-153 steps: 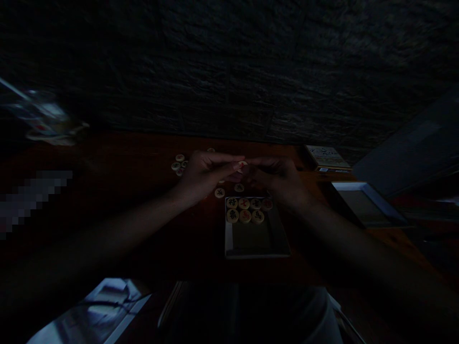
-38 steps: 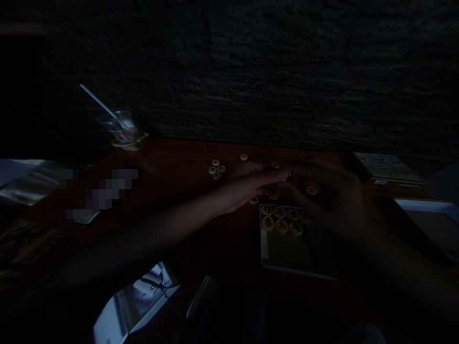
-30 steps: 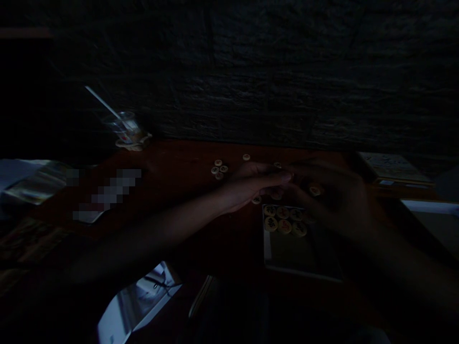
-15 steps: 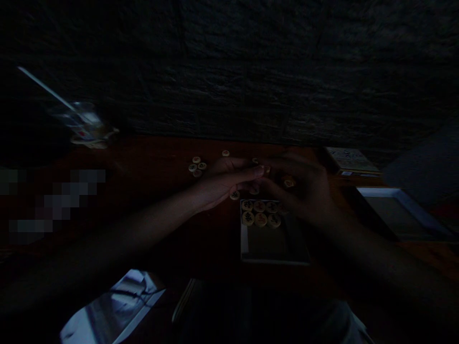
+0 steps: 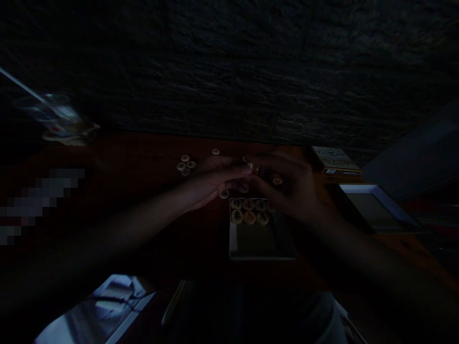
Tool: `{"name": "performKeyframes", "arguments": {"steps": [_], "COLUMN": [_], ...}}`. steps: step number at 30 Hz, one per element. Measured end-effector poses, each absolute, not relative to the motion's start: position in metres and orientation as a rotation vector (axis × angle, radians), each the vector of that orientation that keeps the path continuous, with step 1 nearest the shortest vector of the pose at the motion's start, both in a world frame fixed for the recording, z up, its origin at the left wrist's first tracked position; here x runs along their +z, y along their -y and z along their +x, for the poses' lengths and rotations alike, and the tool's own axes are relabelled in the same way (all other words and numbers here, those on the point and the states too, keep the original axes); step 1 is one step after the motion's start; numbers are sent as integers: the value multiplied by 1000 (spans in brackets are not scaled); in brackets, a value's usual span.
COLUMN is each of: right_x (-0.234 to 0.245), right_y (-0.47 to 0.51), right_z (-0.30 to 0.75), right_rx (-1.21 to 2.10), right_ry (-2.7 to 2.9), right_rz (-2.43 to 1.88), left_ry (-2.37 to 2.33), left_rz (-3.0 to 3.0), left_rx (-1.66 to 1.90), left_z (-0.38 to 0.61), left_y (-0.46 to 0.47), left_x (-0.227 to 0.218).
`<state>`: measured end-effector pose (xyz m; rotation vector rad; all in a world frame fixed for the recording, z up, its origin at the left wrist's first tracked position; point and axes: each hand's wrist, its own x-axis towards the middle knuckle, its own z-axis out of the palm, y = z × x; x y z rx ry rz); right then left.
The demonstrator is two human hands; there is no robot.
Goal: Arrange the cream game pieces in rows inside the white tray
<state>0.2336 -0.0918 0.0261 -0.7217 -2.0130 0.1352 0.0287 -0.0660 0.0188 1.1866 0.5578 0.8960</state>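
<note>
**Xiangqi disc at the fingertips, grip unclear**

Pale xiangqi disc (image 5: 250, 166) sits between my two hands, just beyond the far edge of the shallow tray (image 5: 233, 236). It's round, so there's no long axis to read. Left hand (image 5: 215, 180) has its fingers extended, tips reaching right towards the disc. Right hand (image 5: 287, 187) curls in from the other side, about as near. Too dark to tell whether either hand grasps it. Second disc (image 5: 277, 181) lies under the right hand's fingers, also beyond the tray. Block of discs (image 5: 249, 210) fills the tray's far end, just below both hands.
</note>
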Motion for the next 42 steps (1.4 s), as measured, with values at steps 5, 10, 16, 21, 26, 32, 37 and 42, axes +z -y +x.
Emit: {"name": "performKeyframes", "arguments": {"steps": [5, 10, 16, 21, 26, 32, 37, 42], "right_x": [27, 28, 26, 27, 29, 29, 29, 29], "right_y": [93, 93, 92, 93, 95, 95, 94, 95], "right_z": [233, 233, 234, 234, 233, 234, 234, 233], "right_rx": [109, 123, 127, 99, 111, 73, 75, 104], "right_ry": [2027, 2041, 2037, 2046, 2023, 2029, 2045, 2026], "right_rz": [-720, -707, -736, -698, -738, -725, -713, -722], "left_ry": [-597, -568, -589, -594, -578, -563, -558, -556], "left_rz": [1170, 1180, 1193, 1170, 1197, 1157, 1164, 1174], "left_rx": [886, 895, 903, 896, 924, 906, 889, 912], "left_z": [29, 30, 29, 29, 29, 29, 29, 29], "left_y": [66, 66, 67, 67, 68, 67, 67, 67], "left_x": [19, 20, 20, 19, 21, 20, 21, 22]}}
